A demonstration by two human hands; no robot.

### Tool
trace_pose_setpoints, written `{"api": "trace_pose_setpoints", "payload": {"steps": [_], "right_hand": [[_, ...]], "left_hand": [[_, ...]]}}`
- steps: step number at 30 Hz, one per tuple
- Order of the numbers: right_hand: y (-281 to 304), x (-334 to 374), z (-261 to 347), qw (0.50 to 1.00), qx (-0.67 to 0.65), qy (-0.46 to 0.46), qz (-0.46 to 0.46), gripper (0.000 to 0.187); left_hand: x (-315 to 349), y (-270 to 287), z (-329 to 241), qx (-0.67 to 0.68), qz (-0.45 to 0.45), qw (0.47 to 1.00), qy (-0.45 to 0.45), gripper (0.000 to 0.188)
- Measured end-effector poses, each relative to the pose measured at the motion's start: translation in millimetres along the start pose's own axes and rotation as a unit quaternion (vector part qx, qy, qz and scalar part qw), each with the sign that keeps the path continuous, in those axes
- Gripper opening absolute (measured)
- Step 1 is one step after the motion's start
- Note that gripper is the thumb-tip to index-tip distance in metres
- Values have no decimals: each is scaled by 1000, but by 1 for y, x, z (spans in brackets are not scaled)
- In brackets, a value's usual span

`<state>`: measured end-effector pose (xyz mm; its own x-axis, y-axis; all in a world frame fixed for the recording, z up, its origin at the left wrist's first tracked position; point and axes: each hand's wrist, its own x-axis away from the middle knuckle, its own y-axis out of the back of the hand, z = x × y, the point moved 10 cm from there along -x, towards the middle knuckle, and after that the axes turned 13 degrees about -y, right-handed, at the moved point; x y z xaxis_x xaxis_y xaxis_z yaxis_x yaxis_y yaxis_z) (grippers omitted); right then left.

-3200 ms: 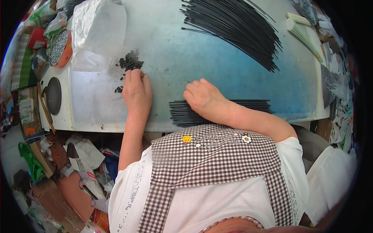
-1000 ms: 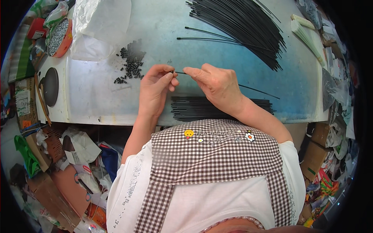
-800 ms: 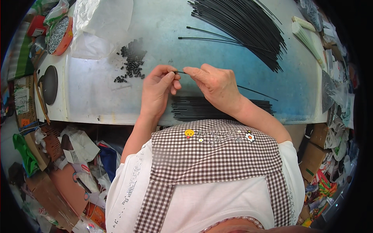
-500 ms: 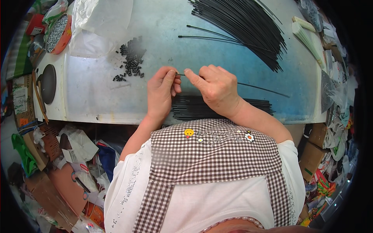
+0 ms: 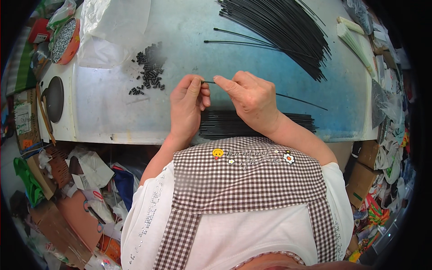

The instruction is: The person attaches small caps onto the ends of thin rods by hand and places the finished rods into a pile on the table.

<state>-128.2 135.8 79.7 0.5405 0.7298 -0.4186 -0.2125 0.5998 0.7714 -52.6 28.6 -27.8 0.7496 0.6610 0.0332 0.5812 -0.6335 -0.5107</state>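
Note:
Between both hands runs a thin black rod (image 5: 301, 101), its long tail reaching out to the right over the table. My left hand (image 5: 186, 105) is closed, thumb and forefinger pinching a small dark piece (image 5: 203, 82) at the rod's left tip; the fingers mostly hide it. Just to its right, my right hand (image 5: 254, 101) is closed round the rod with the forefinger laid along it. A bundle of similar black rods (image 5: 218, 125) lies below the hands at the table's near edge. Left of my left hand is a loose heap of short black caps (image 5: 152, 74).
A large fan of black rods (image 5: 279, 33) with tipped ends lies at the far right. A white plastic bag (image 5: 105, 36), an orange bowl of small metal pieces (image 5: 64, 41) and a dark round object (image 5: 55, 99) are on the left. Pale green strips (image 5: 355, 47) lie far right.
Both hands and the rod have risen slightly away from me. The rod's right end has shifted a little left. The grip of both hands looks the same.

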Motion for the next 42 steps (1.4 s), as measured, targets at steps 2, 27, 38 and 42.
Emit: {"api": "trace_pose_setpoints", "payload": {"steps": [2, 27, 38, 42], "right_hand": [[-3, 1, 0, 1000, 5, 4, 5, 31], [-51, 33, 0, 960, 20, 18, 277, 19], [-24, 11, -16, 983, -102, -71, 139, 13], [-13, 2, -1, 991, -79, -19, 105, 18]], "left_hand": [[0, 0, 2, 1, 5, 1000, 7, 21], [-1, 59, -77, -691, -3, 689, -218, 11], [5, 52, -32, -173, -32, 984, -2, 10], [9, 30, -16, -41, -1, 999, 19, 12]]}}
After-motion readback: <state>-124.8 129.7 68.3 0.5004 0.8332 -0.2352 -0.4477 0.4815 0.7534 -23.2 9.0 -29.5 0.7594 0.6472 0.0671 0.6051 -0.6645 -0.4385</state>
